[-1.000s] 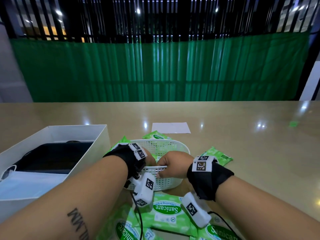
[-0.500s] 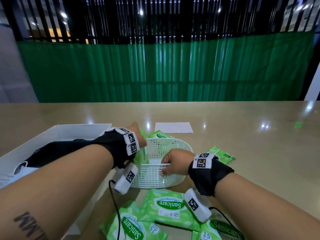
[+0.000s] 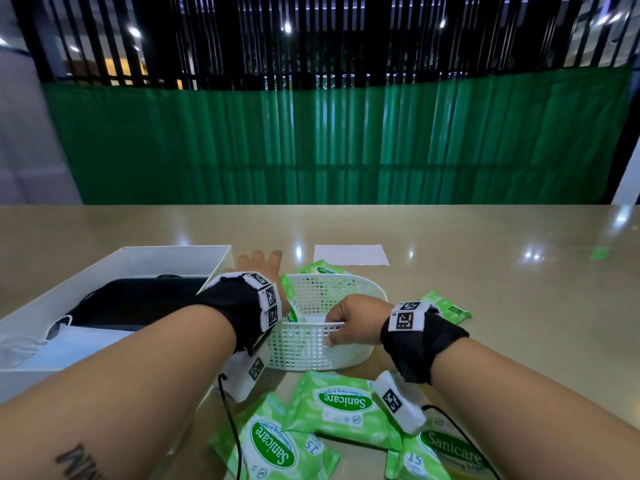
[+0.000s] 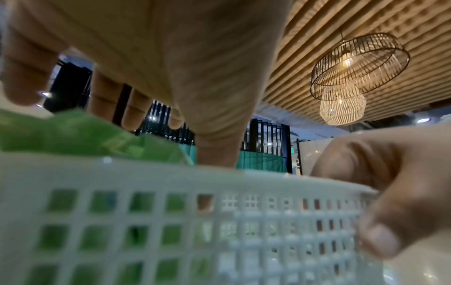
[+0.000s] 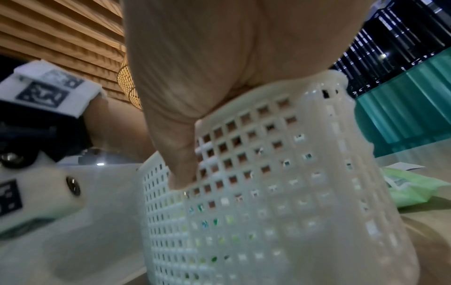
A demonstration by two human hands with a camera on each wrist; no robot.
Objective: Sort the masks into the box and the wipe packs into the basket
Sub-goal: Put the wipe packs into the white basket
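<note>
A white mesh basket (image 3: 325, 344) stands in the middle of the table. My right hand (image 3: 341, 327) grips its near rim, the thumb outside the wall and the fingers inside (image 5: 180, 164). My left hand (image 3: 259, 265) reaches over the basket's left end with its fingers straight and spread (image 4: 136, 115), holding nothing. Under it a green wipe pack (image 3: 291, 306) leans inside the basket. More wipe packs (image 3: 343, 407) lie on the table in front of the basket. The white box (image 3: 138, 261) at the left holds a black mask (image 3: 138, 303) and a light blue mask (image 3: 69, 344).
One wipe pack (image 3: 446, 306) lies to the right of the basket and another (image 3: 322, 268) behind it. A white sheet of paper (image 3: 349, 254) lies further back. The box's right wall stands close to the basket's left end.
My left hand left the basket's near rim, went forward over its left end and spread its fingers. A wipe pack now leans inside there. The right hand has stayed on the rim.
</note>
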